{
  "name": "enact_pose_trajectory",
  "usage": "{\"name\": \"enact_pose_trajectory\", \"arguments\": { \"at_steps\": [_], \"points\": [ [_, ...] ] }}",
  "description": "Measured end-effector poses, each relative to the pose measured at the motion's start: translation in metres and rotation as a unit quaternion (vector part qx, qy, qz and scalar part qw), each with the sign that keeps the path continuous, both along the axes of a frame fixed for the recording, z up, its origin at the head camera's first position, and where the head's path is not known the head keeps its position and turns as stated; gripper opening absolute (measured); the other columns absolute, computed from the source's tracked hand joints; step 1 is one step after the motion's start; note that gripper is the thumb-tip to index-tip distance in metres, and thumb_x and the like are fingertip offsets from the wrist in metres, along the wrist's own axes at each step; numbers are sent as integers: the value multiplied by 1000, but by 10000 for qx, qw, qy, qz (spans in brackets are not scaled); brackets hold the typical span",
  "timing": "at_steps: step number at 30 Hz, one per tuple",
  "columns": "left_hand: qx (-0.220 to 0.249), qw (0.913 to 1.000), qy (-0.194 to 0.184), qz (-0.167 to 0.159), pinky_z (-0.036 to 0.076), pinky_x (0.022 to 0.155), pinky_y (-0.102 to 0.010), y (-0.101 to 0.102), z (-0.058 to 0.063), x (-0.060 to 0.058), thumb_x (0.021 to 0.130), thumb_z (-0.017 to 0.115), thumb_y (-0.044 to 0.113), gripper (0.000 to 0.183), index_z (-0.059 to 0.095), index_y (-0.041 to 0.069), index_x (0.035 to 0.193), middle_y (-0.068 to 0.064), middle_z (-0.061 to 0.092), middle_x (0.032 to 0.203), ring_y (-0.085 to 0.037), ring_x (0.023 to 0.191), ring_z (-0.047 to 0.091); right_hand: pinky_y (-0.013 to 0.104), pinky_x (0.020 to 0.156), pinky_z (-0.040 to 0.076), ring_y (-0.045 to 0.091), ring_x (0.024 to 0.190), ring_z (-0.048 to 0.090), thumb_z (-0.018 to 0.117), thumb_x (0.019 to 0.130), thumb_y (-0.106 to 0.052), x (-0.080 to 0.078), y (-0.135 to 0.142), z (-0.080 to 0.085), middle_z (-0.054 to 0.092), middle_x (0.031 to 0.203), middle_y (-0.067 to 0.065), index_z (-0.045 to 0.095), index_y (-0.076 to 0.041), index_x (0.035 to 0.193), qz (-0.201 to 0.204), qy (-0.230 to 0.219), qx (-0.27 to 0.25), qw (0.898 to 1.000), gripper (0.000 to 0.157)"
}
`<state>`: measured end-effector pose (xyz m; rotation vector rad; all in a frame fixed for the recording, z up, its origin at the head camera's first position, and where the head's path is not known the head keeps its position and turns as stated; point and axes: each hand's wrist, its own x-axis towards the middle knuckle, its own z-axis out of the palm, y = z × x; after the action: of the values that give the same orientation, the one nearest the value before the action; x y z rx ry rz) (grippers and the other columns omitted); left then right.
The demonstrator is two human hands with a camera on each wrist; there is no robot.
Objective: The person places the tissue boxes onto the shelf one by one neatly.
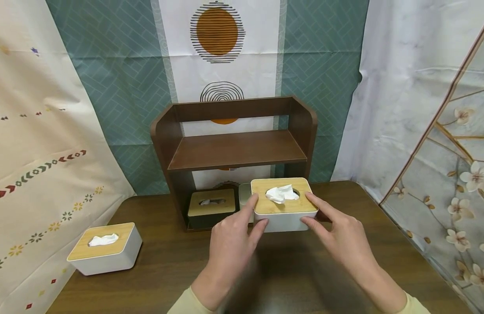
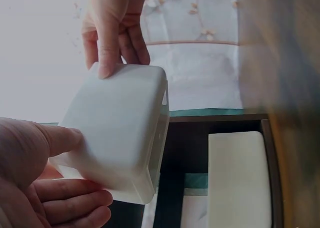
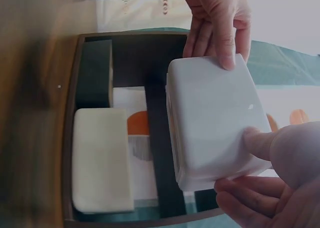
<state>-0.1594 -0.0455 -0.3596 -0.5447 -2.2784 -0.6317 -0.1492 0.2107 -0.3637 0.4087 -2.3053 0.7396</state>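
Note:
A white tissue box (image 1: 285,222) with a bamboo lid is held up level in front of the brown shelf unit (image 1: 238,148). A white tissue sticks out of its oval slot. My left hand (image 1: 232,244) grips its left end, thumb on the white side wall. At the opposite end my right hand (image 1: 344,237) holds it the same way. Both wrist views show the box's plain white wall, with the thumb of the left hand (image 2: 55,158) and that of the right hand (image 3: 270,163) pressed against it.
In the shelf's lower compartment sit a dark green tissue box (image 1: 210,220) with a wooden lid and a pale cream box (image 3: 100,160), partly hidden in the head view. Another white tissue box (image 1: 104,248) with a bamboo lid stands at the left of the wooden table (image 1: 159,279).

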Motion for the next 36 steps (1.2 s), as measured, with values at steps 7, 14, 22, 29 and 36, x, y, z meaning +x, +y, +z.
{"name": "enact_pose_trajectory", "arguments": {
  "at_steps": [7,14,22,29,36],
  "points": [
    [36,9985,545,-1,56,53,-39,-5,12,-3,94,93,29,62,69,7,147,-10,83,93,-25,66,75,43,66,57,21,86,80,95,88,-13,-7,-3,17,84,101,3,69,-20,153,69,390,48,9992,71],
    [76,9983,574,35,53,52,-39,-9,34,-7,96,91,30,62,68,8,149,-5,78,79,-22,60,68,46,67,57,20,85,80,94,89,-13,-14,-6,35,83,97,4,69,-19,153,151,696,52,9974,69],
    [108,9975,700,-10,46,48,-34,-13,56,-12,98,89,30,63,66,7,152,-3,72,72,-16,54,57,44,66,55,21,85,78,92,92,-15,-22,-11,57,83,99,7,68,-19,154,202,770,25,9968,67],
    [174,9969,758,-71,55,53,-39,-12,72,-22,100,86,29,62,64,5,153,-15,83,106,-27,68,75,38,61,51,20,80,74,88,97,-15,-34,-12,74,83,102,8,65,-19,156,274,779,57,9966,64],
    [191,9970,752,-69,52,51,-40,-10,85,-35,103,83,29,61,62,4,154,-14,83,102,-27,63,70,40,63,51,23,83,75,85,100,-15,-47,-12,86,81,96,7,65,-18,156,320,779,-55,9964,60]
  ]
}}
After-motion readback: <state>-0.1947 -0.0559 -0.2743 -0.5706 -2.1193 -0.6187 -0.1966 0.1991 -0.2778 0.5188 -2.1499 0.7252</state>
